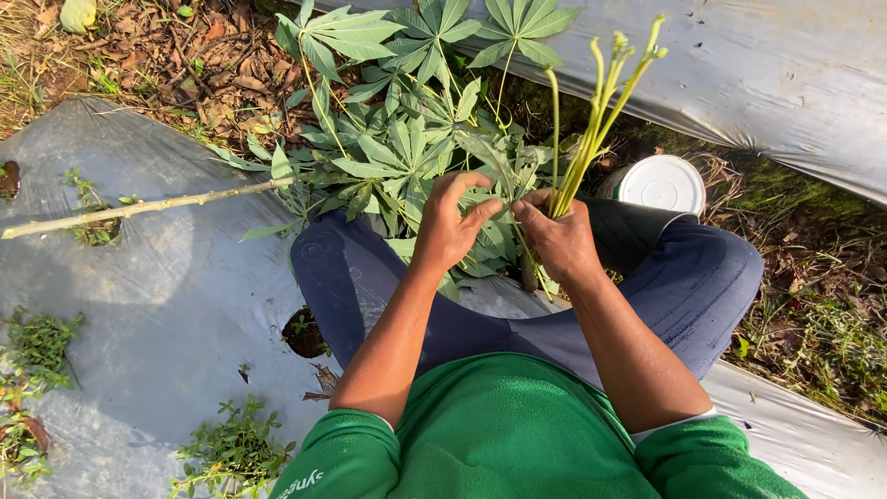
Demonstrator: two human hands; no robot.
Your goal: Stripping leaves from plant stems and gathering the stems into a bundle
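Note:
My right hand (561,242) is closed around a bunch of several bare green leaf stalks (591,129) that stick up and away from me. My left hand (450,222) sits just left of it, fingers curled over a leaf stem at the top of a leafy green plant (397,148) with long-fingered leaves. The two hands nearly touch above my knees, which are in dark blue trousers (370,286). A long pale woody stem (139,207) runs from the plant out to the left.
Grey plastic sheeting (157,314) covers the ground, with small weeds growing through holes. A white round lid or bucket (662,183) stands beyond my right knee. Another strip of sheeting (767,74) lies at the top right; dry leaves (185,55) cover the top left.

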